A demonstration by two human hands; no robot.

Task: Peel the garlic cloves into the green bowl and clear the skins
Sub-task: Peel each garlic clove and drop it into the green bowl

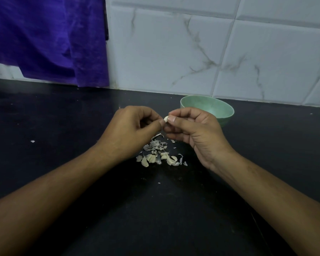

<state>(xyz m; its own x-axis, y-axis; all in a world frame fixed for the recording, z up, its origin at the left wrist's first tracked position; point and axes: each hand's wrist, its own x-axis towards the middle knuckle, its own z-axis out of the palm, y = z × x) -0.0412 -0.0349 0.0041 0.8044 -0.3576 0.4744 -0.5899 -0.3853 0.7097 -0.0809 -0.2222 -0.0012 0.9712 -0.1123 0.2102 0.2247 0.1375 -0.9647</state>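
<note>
Head view, starting at the left: we see a purple cloth (44, 39) hanging in front of the tiled wall (174, 52), its hem just above the back edge of the black counter (44, 111). One small scrap (32, 141) of skin lies alone on the counter, well apart from the rest.

Near the middle, our left hand (133, 126) is raised above the counter with its fingers curled in, thumb and forefinger pinching one end of a clove (166, 119). The clove is pale and sits in the air between our two hands; only a small part of it shows.

Below the hands, a pile of skins (155, 145), thin and papery, lies on the counter. Just nearer to us lie a few loose cloves (150, 159); we cannot tell whether they are peeled.

Our right hand (192, 130) meets the left at the clove, thumb and forefinger pinching its other end, the other fingers curled under.

Behind the right hand stands the bowl (224, 109), green and upright, near the wall. The hand hides the near left part of its rim.
</note>
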